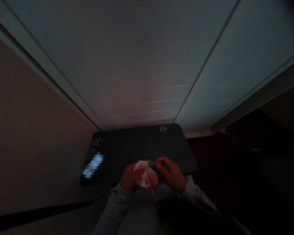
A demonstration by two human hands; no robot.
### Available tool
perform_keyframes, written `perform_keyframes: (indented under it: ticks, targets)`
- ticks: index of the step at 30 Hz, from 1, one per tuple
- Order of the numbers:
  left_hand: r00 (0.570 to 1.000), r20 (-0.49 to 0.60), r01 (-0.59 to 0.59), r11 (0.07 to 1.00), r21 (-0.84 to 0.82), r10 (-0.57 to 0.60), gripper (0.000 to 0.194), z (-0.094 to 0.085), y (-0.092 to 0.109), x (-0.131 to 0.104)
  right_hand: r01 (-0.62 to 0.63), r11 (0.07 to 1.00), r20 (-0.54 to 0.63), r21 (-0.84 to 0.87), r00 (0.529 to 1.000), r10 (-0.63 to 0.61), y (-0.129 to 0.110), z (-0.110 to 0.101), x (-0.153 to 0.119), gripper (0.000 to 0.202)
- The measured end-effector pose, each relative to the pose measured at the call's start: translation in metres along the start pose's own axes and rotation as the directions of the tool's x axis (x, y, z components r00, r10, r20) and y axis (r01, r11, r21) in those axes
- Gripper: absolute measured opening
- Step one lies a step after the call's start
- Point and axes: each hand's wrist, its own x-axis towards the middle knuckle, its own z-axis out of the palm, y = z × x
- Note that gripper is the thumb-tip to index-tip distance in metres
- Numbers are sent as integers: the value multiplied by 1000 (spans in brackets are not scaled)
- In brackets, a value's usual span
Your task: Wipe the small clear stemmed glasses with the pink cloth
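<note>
In dim light, my left hand is closed on a pink-and-white cloth, which hangs in folds over my lap. Between the fingers of my right hand is the end of a small shiny metal piece with thin prongs, possibly a hook. Its other end meets the top edge of the cloth; whether it goes into the fabric I cannot tell. Both hands are just in front of the near edge of a dark table.
Shiny wire-like pieces lie at the table's left, and another small metal piece near its back edge. A lit, blurred-out phone-like object is at the left. Pale panels rise behind; a cable runs at right.
</note>
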Motion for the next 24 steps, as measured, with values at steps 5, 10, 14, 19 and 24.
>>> perform_keyframes:
  ticks: [5, 10, 14, 19, 24]
  targets:
    - [1000, 3, -21, 997, 80, 21, 26, -5, 7, 0, -74, 997, 7, 23, 997, 74, -3, 10, 1, 22]
    - [997, -77, -16, 1000, 3, 16, 24, -6, 3, 1, -83, 986, -21, 148, 996, 87, -5, 22, 1, 28]
    - [993, -113, -46, 998, -46, 40, 27, -7, 2, 1, 0, 989, -25, 145, 1000, 4, -6, 26, -1, 36]
    - [995, -83, -51, 998, -36, 48, 23, -9, 4, -2, 12, 997, 8, 74, 1000, -13, -5, 21, -2, 30]
    - [998, -46, -34, 999, 0, 34, 24, -7, 2, -4, -9, 998, 26, 58, 1000, 7, -5, 14, -4, 23]
